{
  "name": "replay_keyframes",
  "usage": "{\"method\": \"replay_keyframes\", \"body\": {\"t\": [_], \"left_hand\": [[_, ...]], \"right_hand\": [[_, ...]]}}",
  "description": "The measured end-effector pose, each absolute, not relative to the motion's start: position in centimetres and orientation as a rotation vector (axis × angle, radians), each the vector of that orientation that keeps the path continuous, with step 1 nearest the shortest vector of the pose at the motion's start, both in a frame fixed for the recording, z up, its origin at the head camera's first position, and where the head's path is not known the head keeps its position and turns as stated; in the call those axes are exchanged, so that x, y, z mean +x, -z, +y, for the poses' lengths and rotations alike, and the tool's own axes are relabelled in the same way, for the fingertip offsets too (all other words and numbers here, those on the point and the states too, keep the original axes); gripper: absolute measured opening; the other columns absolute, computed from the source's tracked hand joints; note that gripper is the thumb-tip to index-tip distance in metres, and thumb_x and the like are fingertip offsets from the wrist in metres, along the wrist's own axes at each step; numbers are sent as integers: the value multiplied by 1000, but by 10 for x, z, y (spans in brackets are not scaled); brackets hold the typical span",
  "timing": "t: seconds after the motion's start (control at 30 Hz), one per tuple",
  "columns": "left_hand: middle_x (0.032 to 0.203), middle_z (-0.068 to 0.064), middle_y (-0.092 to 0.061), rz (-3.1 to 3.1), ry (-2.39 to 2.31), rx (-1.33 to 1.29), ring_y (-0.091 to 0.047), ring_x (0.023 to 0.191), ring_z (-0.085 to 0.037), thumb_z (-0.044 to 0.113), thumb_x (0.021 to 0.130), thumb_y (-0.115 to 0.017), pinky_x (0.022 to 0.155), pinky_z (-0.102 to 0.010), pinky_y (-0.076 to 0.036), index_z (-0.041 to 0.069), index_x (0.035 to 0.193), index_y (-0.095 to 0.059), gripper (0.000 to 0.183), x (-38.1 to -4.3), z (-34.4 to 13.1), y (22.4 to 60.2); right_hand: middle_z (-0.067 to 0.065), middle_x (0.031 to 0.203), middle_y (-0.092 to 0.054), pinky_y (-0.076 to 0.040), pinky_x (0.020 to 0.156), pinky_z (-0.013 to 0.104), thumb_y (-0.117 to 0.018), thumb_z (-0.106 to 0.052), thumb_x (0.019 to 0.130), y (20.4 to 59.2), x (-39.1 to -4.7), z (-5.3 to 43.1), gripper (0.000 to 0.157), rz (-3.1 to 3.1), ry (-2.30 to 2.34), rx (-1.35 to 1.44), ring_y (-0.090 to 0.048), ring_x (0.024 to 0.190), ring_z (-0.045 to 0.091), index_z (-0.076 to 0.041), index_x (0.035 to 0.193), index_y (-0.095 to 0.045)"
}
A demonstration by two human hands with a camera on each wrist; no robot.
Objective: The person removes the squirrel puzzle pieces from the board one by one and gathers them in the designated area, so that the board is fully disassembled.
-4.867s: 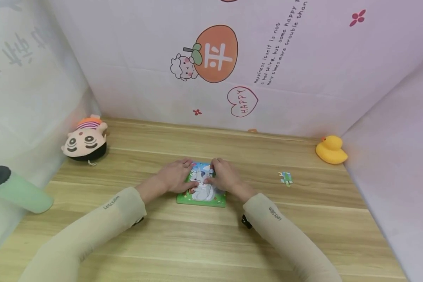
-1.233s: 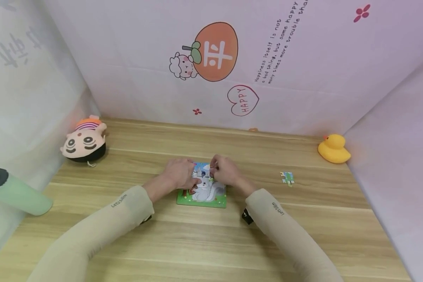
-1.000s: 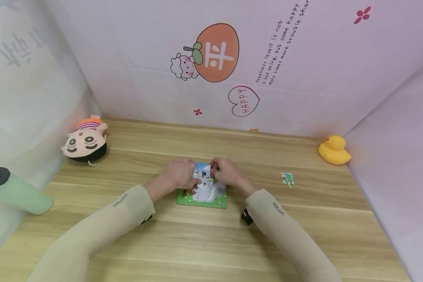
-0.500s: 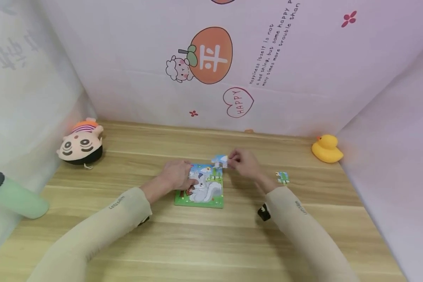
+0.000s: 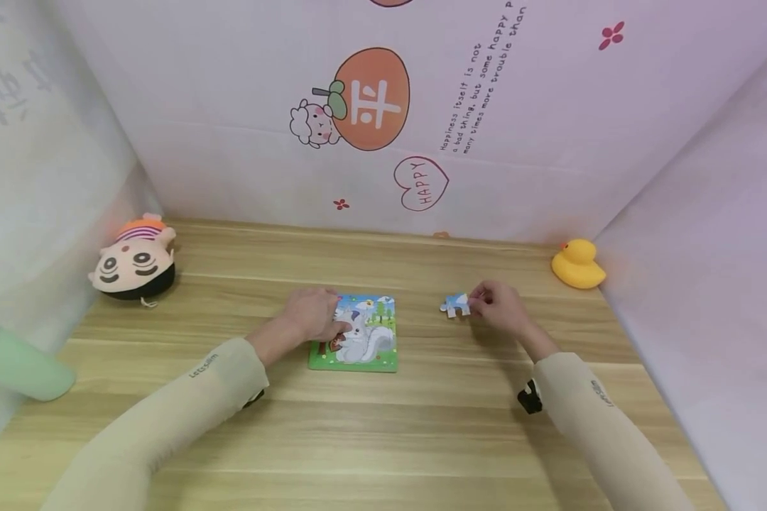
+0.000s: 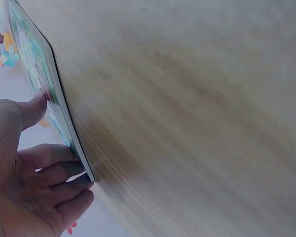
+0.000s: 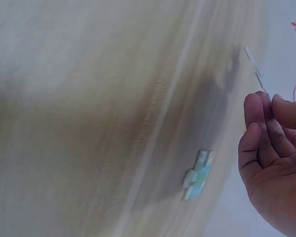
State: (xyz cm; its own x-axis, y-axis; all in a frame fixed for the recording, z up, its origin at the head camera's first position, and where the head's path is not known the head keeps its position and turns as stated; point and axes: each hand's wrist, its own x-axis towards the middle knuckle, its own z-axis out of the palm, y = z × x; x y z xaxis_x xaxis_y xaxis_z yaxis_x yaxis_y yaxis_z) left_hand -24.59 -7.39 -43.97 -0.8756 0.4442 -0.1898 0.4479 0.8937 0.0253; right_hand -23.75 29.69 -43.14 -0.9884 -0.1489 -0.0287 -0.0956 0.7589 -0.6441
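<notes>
A small square jigsaw board (image 5: 358,359) with a grey squirrel picture and green border lies mid-table. My left hand (image 5: 309,316) holds it at the left: the thumb presses on the picture, and the fingers are at its edge in the left wrist view. To the right of the board, my right hand (image 5: 501,309) pinches a blue and white jigsaw piece (image 5: 455,305) between thumb and fingers, above the table. Below that hand, in the right wrist view, a green and blue jigsaw piece (image 7: 198,175) lies on the table; the hand hides it in the head view.
At the far left sits a plush doll (image 5: 134,264), with a light green bottle (image 5: 22,363) lying nearer along that side. A yellow rubber duck (image 5: 577,265) stands at the far right. Printed cloth walls (image 5: 243,142) enclose the table (image 5: 383,440) at the back and sides.
My right hand has left the board's top right corner, carrying the blue and white jigsaw piece to the right, over the piece on the table. The left hand stays on the board.
</notes>
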Motion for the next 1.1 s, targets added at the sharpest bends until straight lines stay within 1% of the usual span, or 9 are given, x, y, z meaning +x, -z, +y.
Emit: {"method": "replay_keyframes", "body": {"t": [0.1, 0.2, 0.27, 0.33, 0.5, 0.67, 0.83, 1.03, 1.1], "left_hand": [[148, -7, -64, 2866, 34, 673, -69, 108, -22, 63, 96, -62, 84, -42, -65, 7, 123, -74, 63, -246, -74, 440], [150, -8, -63, 2861, 47, 677, -70, 115, -25, 63, 97, -61, 87, -42, -65, 7, 133, -70, 67, -247, -75, 441], [149, -8, -63, 2859, 42, 680, -70, 113, -25, 63, 97, -61, 85, -41, -65, 7, 134, -69, 68, -247, -75, 441], [151, -8, -62, 2859, 43, 682, -69, 120, -28, 63, 97, -60, 89, -43, -65, 8, 137, -67, 69, -247, -75, 442], [154, -9, -60, 2859, 29, 697, -66, 130, -32, 63, 96, -61, 93, -46, -64, 8, 138, -67, 70, -247, -75, 443], [153, -9, -60, 2863, 19, 692, -68, 124, -30, 64, 96, -61, 91, -44, -64, 9, 142, -64, 72, -247, -74, 444], [155, -9, -59, 2871, 13, 666, -68, 119, -26, 65, 96, -61, 86, -40, -64, 9, 142, -64, 72, -247, -75, 444], [151, -11, -61, 2881, 2, 664, -67, 124, -28, 64, 96, -62, 92, -42, -64, 7, 143, -63, 74, -245, -78, 443], [146, -12, -65, 2886, -7, 663, -69, 116, -26, 64, 96, -62, 89, -41, -64, 6, 143, -62, 75, -245, -79, 442]], "right_hand": [[18, 85, -70, -50, 57, 20, -64, -5, 101, 432, -236, 297, 12, 2872, 993, -202, -63, 71, 18, 7, 102, -68], [16, 83, -70, -48, 57, 22, -65, -5, 100, 433, -235, 295, 11, 2882, 938, -230, -58, 69, 14, 6, 100, -69], [15, 82, -70, -48, 58, 23, -66, -5, 99, 434, -236, 295, 10, 2889, 892, -258, -58, 68, 14, 4, 98, -69], [14, 82, -71, -47, 61, 24, -66, -5, 99, 436, -237, 295, 9, 2888, 827, -300, -58, 70, 14, 3, 96, -69], [10, 81, -69, -45, 67, 26, -66, -8, 99, 439, -238, 298, 10, 2849, 681, -349, -57, 74, 15, -2, 91, -68], [9, 80, -69, -45, 68, 28, -66, -9, 98, 438, -238, 297, 10, 2840, 611, -336, -57, 73, 17, -3, 90, -67], [8, 82, -70, -45, 68, 28, -66, -11, 97, 439, -241, 292, 9, 2868, 519, -332, -58, 73, 17, -5, 91, -68], [7, 83, -70, -46, 68, 29, -68, -13, 96, 438, -243, 288, 9, 2861, 461, -312, -58, 74, 17, -6, 89, -68], [9, 85, -71, -47, 68, 29, -67, -13, 96, 437, -244, 287, 9, 2856, 461, -313, -59, 75, 18, -5, 91, -68]]}}
